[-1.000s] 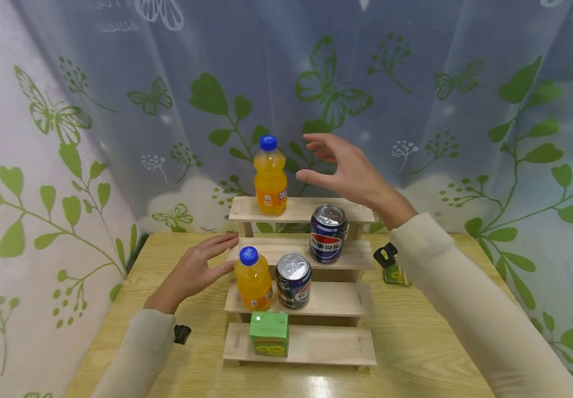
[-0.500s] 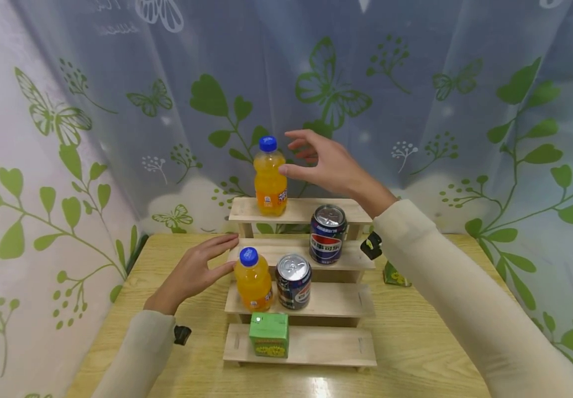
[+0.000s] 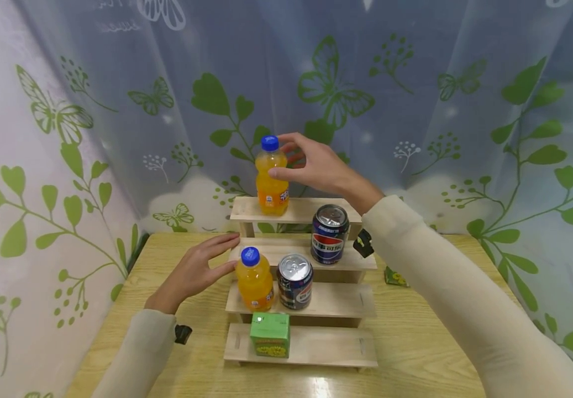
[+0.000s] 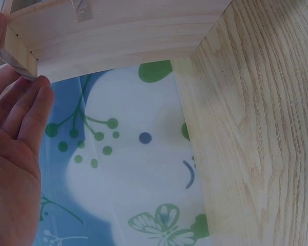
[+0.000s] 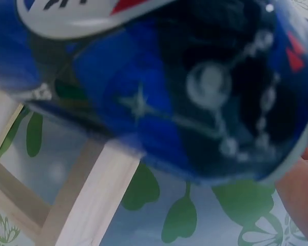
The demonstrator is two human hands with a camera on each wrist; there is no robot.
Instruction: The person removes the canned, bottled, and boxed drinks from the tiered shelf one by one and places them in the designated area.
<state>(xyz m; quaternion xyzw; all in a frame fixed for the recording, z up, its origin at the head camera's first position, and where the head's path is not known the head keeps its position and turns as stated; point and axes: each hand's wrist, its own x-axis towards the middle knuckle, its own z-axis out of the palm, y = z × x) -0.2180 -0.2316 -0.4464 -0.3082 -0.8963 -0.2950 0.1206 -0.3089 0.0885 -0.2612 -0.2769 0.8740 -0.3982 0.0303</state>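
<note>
Your right hand (image 3: 318,166) has moved left, its thumb now crossing the upper orange bottle (image 3: 272,190), upright on the top shelf (image 3: 308,208); whether it pinches cannot be told. Your left hand (image 3: 194,271), fingers extended, touches the wooden rack (image 3: 328,345).

Right hand (image 3: 313,163): some fingertips hidden behind orange soda bottle (image 3: 272,190), top shelf's left end; grip unclear. Bottle's fine print too small to read. Small green carton (image 3: 394,277), toward worktop's (image 3: 415,315) far right corner, partly covered by right sleeve (image 3: 435,276). Right wrist view: Pepsi can (image 5: 138,92) blurred, top cut off. Left wrist view: left hand (image 4: 13,169) cut by left edge, wooden display stand (image 4: 118,38) by top edge.
</note>
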